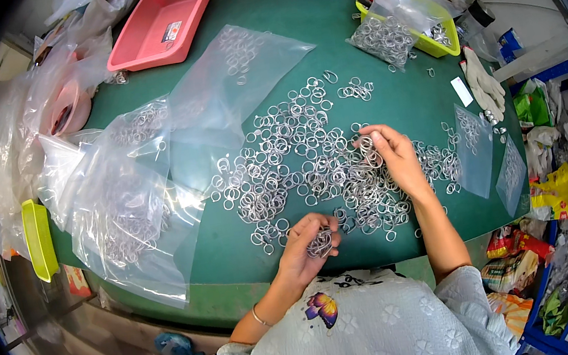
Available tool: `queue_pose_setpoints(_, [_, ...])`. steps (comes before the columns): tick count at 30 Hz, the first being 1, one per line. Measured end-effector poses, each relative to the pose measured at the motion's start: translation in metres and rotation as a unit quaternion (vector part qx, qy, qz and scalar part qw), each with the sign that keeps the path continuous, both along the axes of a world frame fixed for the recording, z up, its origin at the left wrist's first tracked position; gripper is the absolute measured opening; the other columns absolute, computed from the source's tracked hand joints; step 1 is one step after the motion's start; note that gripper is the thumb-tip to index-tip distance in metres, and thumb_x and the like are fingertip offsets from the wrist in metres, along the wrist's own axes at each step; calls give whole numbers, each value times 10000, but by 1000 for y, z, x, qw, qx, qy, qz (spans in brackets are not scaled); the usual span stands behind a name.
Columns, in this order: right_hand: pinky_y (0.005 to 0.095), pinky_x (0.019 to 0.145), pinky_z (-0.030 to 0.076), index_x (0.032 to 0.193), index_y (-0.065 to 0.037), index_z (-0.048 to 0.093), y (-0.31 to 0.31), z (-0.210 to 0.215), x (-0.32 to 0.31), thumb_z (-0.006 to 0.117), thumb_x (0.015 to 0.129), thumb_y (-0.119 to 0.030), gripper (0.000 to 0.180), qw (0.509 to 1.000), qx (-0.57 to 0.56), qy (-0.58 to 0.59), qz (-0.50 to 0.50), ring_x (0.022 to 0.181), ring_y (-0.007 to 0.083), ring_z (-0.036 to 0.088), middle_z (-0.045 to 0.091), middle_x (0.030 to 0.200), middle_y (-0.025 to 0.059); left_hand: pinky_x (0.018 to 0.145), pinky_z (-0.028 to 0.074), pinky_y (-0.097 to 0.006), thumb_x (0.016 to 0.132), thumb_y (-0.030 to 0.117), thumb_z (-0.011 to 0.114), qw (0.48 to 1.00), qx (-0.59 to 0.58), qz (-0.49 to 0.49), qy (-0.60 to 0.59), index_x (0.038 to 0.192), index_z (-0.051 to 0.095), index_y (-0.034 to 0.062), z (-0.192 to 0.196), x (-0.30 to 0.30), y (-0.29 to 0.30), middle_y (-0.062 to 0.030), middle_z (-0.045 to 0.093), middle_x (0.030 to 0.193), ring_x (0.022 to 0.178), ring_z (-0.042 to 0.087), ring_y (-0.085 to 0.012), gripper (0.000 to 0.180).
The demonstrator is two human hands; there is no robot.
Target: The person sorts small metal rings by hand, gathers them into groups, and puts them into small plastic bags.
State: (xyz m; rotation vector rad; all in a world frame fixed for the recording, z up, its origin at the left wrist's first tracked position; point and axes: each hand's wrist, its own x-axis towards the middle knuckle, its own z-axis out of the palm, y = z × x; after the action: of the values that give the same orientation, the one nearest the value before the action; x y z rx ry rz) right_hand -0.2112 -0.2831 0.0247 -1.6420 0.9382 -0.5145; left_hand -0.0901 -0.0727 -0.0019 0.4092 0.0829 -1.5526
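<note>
Many round silver metal rings lie heaped on the green counter, directly below the right bare hand and just beyond the left bare hand. From here, the right grip pinches a few rings, forearm stretched forward; the left, half curled, cups a small clump

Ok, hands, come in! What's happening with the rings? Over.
Left hand: holding clump of rings. Right hand: holding rings at the pile. Clear bags lie left, not in the way.
</note>
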Motion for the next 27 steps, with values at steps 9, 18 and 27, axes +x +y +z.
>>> queue_pose_setpoints(9, [232, 693, 421, 1046, 0, 603, -3, 13, -32, 450, 974, -215, 273, 998, 44, -34, -25, 772, 78, 539, 664, 901, 53, 569, 526, -273, 897, 260, 589, 999, 38, 8, 11, 964, 573, 54, 0, -1, 1, -94, 561, 930, 722, 552, -172, 217])
queue_pose_setpoints(18, [186, 551, 416, 1149, 7, 538, 3, -4, -53, 492, 943, -99, 236, 992, 79, -87, -45, 701, 88, 577, 653, 1000, 110, 584, 522, -275, 905, 262, 574, 999, 48, 2, 4, 956, 574, 51, -1, -5, -2, -94, 555, 921, 719, 540, -167, 217])
queue_pose_setpoints(27, [252, 656, 438, 948, 5, 637, 7, -18, -78, 582, 882, -69, 114, 987, -81, -55, -129, 683, 85, 578, 687, 833, 65, 589, 476, -257, 919, 286, 549, 998, 38, -47, -28, 988, 553, 103, 0, -12, -7, -59, 492, 945, 725, 485, -134, 196])
